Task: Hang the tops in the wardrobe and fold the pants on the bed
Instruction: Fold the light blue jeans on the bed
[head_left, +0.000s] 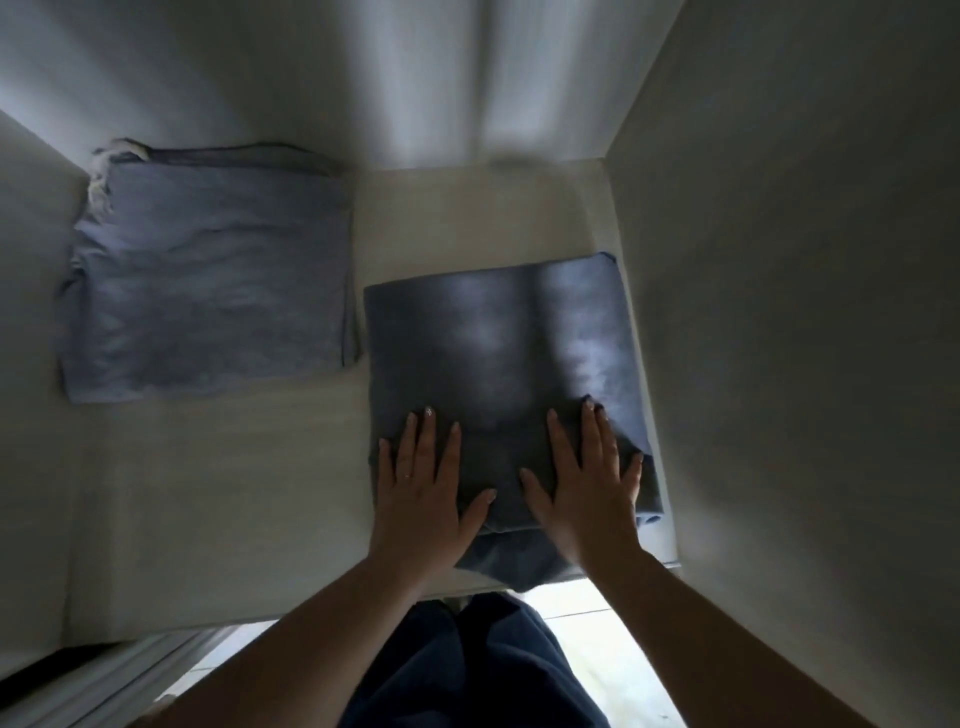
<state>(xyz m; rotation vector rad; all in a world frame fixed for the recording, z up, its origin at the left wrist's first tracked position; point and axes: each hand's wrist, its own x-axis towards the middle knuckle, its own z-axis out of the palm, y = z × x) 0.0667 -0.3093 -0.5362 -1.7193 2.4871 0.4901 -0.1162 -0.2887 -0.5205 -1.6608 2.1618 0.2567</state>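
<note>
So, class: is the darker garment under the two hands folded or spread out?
Folded. The dark garment forms a compact rectangle on the shelf, with layered edges at its near end; the left hand and right hand press flat on it.

The folded dark slate-blue pants (498, 353) under the fingers (431, 441) carry pale, washed-out blotches up their middle and along the side by the right hand's fingers. Beyond the left hand's fingers and well apart from them, the folded lighter grey-blue garment (208, 275) is plain, with a whitish frayed patch at its far corner. The shelf board (234, 493) is off-white, the wardrobe side wall (805, 312) a dull grey-white. A thin gold-toned ring (407, 475) bands one left finger. The person's clothing (467, 670) is dark navy.
</note>
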